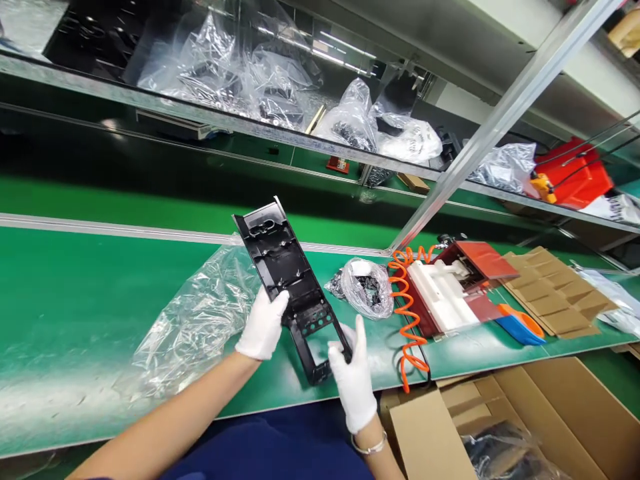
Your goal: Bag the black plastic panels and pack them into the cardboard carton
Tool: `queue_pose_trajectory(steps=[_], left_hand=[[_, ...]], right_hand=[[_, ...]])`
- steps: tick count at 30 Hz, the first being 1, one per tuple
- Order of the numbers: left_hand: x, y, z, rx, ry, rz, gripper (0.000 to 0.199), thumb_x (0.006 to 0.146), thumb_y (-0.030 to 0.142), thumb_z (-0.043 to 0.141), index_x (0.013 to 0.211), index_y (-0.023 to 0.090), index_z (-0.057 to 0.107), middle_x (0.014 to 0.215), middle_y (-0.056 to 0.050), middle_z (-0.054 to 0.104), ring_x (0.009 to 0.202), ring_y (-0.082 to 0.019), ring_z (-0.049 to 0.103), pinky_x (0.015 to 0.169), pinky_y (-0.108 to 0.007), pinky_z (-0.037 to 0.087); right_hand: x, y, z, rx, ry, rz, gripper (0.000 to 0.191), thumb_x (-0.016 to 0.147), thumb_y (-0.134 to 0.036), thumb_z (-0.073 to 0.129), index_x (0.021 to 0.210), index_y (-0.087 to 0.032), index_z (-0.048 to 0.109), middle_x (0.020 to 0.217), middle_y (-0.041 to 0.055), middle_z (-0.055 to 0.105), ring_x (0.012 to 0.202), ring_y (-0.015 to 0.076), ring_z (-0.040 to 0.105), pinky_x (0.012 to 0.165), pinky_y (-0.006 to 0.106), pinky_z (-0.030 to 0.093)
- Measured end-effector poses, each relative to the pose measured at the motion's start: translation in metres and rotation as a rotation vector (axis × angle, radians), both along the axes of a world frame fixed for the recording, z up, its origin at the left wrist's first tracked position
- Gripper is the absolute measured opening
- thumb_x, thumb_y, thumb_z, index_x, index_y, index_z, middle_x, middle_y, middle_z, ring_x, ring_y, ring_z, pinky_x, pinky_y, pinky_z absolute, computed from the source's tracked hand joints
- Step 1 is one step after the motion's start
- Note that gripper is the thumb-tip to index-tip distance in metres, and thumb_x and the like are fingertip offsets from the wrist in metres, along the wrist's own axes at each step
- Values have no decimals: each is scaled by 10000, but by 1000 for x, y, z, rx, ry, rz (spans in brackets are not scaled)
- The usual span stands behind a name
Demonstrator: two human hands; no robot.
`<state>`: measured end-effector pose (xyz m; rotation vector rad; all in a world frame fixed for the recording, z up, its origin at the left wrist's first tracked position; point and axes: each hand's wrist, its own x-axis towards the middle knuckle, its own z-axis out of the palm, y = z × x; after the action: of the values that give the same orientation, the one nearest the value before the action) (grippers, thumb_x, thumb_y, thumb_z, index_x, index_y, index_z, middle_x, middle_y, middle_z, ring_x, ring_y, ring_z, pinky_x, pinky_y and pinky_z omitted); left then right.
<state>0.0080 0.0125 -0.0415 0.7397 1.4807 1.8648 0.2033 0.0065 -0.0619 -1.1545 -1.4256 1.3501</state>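
Observation:
A long black plastic housing panel (280,270) is tilted above the green bench, its ribbed inner side facing me. It has screw posts, a row of round holes and a large rectangular opening near its lower end. My left hand (263,325), in a white glove, grips the panel's left edge, thumb over the front and the other fingers hidden behind. At the lower right edge, my gloved right hand (354,383) straddles the frame beside the opening, thumb on the inner side and index finger pointing up outside. A crumpled clear plastic bag (200,320) lies left of the panel.
An open bag of small black parts (367,288) sits beyond my right hand. Right of it are a coiled orange air hose (407,313), a red-and-white fixture (445,297), a blue-orange scoop-like container (523,325) and cardboard dividers (557,290). A cardboard box (425,433) stands below the bench edge.

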Motion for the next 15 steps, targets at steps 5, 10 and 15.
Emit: queue_pose_trajectory(steps=[5,10,15], left_hand=[[-31,-23,22,-157,353,-590,689,825,601,670,1403,233,594,1493,-129,587,1371,-354,555,1161,-489,455],[-142,-8,0,-518,958,-236,576,748,613,680,1125,178,676,1338,-236,657,1324,-477,553,1134,-634,400],[-213,2,-48,-539,862,184,460,661,602,681,692,256,379,896,-126,690,1350,-482,522,1050,-610,438]], right_hand=[[42,13,7,-202,150,-138,607,909,-601,604,1337,-171,617,770,20,672,488,106,470,492,272,483],[111,20,11,-318,240,-155,451,849,-599,703,990,-173,752,611,-12,544,483,105,437,472,266,471],[146,12,17,-339,286,-254,396,817,-542,767,1009,-196,779,704,26,662,489,93,420,473,256,499]])
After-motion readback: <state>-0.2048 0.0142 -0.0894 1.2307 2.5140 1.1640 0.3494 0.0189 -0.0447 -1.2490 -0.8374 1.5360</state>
